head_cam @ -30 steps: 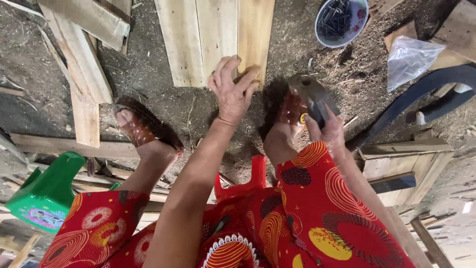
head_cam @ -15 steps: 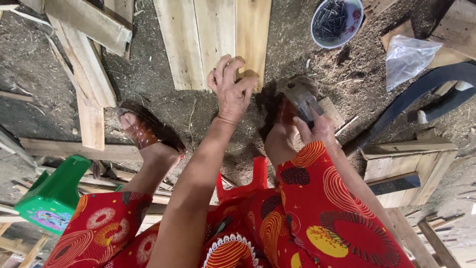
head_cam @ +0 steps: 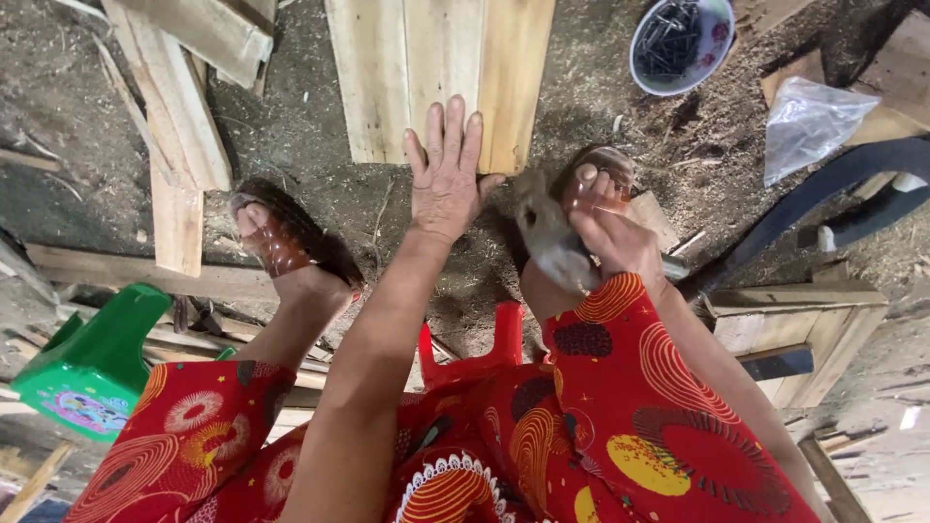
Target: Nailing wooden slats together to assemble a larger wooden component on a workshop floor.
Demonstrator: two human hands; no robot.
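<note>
My left hand (head_cam: 446, 179) lies flat with its fingers spread on the near end of three pale wooden boards (head_cam: 387, 68) that sit side by side on the dirt floor. To the right of it, my right hand (head_cam: 615, 242) is closed on a hammer-like tool (head_cam: 547, 237), which is blurred by motion and sits just left of my right foot in a brown sandal (head_cam: 601, 174). My left foot, in a matching sandal (head_cam: 276, 242), rests to the left of the boards. I sit on a red plastic stool (head_cam: 475, 353).
A bowl of dark nails (head_cam: 678, 34) stands at the top right, with a clear plastic bag (head_cam: 809, 121) beside it. Loose planks (head_cam: 174, 126) lie at the left, above a green stool (head_cam: 92, 363). A wooden crate (head_cam: 790, 324) is at the right. Sawdust covers the ground.
My left hand has gone from curled fingers to flat and spread on the boards' end. My right hand has swung the tool leftward, closer to the left hand.
</note>
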